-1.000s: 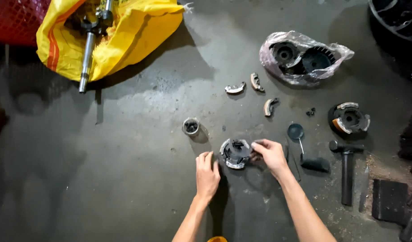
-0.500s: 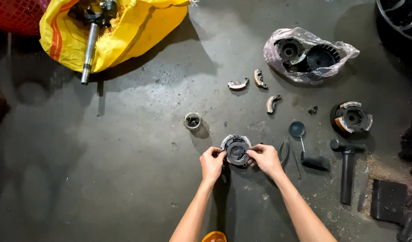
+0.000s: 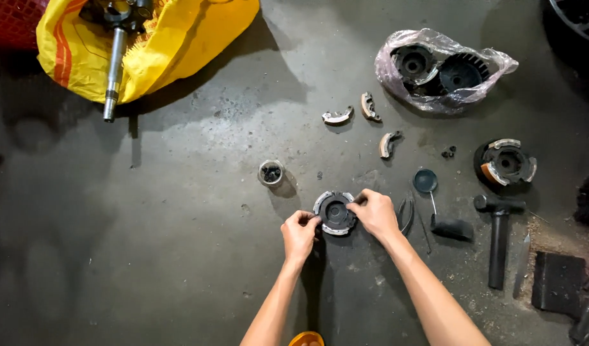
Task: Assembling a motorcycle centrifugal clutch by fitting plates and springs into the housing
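On the dark, stained concrete floor (image 3: 179,256) lies a round clutch part (image 3: 335,213), black in the middle with a grey metal rim. The left hand (image 3: 299,234) pinches its left edge with curled fingers, and the right hand (image 3: 375,214) grips its right edge in the same way, so both hands are closed on it. The part rests flat on the floor, just in front of the person.

A little up and to the left stands a small metal cup (image 3: 271,173), round, with dark small bits inside. Further up lie three curved shoes (image 3: 362,122), grey with a brown lining, each apart from the others. Top right is a clear, wrinkled plastic bag (image 3: 445,67) with two black toothed discs inside. At the right sits another round clutch (image 3: 506,163) with pale pads around it. Near the right hand lie pliers (image 3: 406,214), a small round mirror-like tool (image 3: 429,192) with a black grip, and a black hammer (image 3: 497,237). Top left, a yellow sack (image 3: 173,38) with an orange stripe holds a shiny steel shaft (image 3: 113,70).
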